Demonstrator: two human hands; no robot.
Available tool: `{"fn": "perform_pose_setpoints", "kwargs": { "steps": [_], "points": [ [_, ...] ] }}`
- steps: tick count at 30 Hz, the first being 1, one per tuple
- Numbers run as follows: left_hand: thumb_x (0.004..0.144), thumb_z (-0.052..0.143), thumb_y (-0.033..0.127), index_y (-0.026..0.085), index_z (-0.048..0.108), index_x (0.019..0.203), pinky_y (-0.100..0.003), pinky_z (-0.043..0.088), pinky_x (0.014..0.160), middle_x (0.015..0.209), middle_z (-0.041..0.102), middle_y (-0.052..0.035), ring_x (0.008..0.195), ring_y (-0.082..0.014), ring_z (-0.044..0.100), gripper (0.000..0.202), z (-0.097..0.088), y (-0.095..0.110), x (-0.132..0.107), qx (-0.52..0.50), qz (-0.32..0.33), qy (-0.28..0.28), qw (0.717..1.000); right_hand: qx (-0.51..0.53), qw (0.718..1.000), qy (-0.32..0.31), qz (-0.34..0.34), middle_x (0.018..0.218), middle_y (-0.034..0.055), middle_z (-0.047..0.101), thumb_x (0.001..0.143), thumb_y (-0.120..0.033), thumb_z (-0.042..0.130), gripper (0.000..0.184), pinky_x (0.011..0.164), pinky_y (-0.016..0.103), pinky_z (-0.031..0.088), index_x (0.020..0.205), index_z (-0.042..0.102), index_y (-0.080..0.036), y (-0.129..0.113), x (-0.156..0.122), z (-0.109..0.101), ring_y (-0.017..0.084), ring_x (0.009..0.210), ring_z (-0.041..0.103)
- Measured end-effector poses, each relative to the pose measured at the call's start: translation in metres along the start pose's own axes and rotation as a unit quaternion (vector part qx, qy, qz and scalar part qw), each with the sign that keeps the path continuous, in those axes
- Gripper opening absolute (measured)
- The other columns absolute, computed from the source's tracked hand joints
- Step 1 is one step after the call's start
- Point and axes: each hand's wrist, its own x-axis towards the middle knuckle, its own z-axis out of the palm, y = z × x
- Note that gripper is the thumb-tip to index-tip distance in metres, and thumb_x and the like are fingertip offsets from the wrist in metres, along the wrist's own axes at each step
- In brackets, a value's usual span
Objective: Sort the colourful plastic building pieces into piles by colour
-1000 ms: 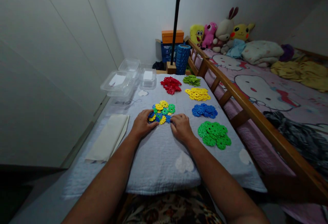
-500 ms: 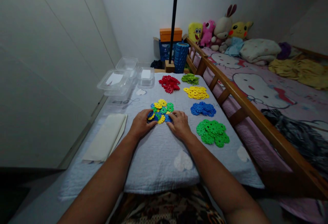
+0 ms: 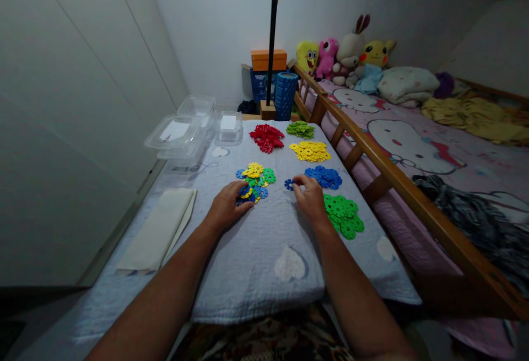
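Notched plastic snowflake discs lie in a mixed pile (image 3: 255,171) of yellow, green and blue at the table's middle. My left hand (image 3: 226,206) is at the pile's left edge, thumb and fingers curled round a dark blue disc (image 3: 240,201) there; the fingers partly hide it. Between the thumb and fingertips of my right hand (image 3: 309,198) is another blue disc (image 3: 289,184), held just left of the blue pile (image 3: 324,177). Nearest to my right wrist is the green pile (image 3: 345,217).
Beyond are yellow (image 3: 309,151), light green (image 3: 301,129) and red piles (image 3: 266,138). Clear plastic boxes (image 3: 177,138) stand at the back left, a folded cream cloth (image 3: 159,231) at the left. A wooden bed rail (image 3: 372,157) runs along the right. A black pole (image 3: 273,36) rises behind the table.
My right hand has moved right, away from the mixed pile, carrying a blue disc toward the blue pile. My left hand stays by the mixed pile. The view has shifted slightly.
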Motion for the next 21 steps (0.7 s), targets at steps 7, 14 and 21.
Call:
{"fn": "perform_pose_setpoints", "kwargs": {
  "steps": [7, 14, 21],
  "points": [
    [0.081, 0.074, 0.040, 0.021, 0.062, 0.128, -0.046, 0.052, 0.107, 0.135, 0.066, -0.0124, 0.123, -0.0298, 0.064, 0.052, -0.002, -0.001, 0.001, 0.011, 0.008, 0.003, 1.000, 0.010, 0.983, 0.092, 0.156, 0.085, 0.0067, 0.074, 0.078, -0.026, 0.059, 0.018, 0.078, 0.033, 0.050, 0.089, 0.070, -0.017, 0.063, 0.041, -0.063, 0.022, 0.078, 0.065],
    [0.081, 0.074, 0.039, 0.022, 0.062, 0.127, -0.045, 0.052, 0.108, 0.135, 0.065, -0.0114, 0.124, -0.0289, 0.063, 0.051, -0.001, -0.004, 0.002, 0.006, 0.013, 0.004, 1.000, -0.030, 0.986, 0.069, 0.150, 0.077, 0.0038, 0.070, 0.074, -0.023, 0.057, 0.015, 0.073, 0.031, 0.048, 0.082, 0.068, -0.018, 0.077, 0.055, -0.063, 0.019, 0.072, 0.062],
    [0.082, 0.073, 0.039, 0.023, 0.062, 0.127, -0.046, 0.053, 0.106, 0.133, 0.066, -0.0119, 0.122, -0.0293, 0.064, 0.049, -0.003, -0.003, 0.001, 0.003, 0.008, -0.001, 1.000, -0.138, 0.982, 0.056, 0.120, 0.083, 0.0063, 0.072, 0.077, -0.020, 0.054, 0.014, 0.081, 0.033, 0.047, 0.078, 0.068, -0.020, 0.076, 0.055, -0.047, 0.021, 0.080, 0.062]
  ]
}}
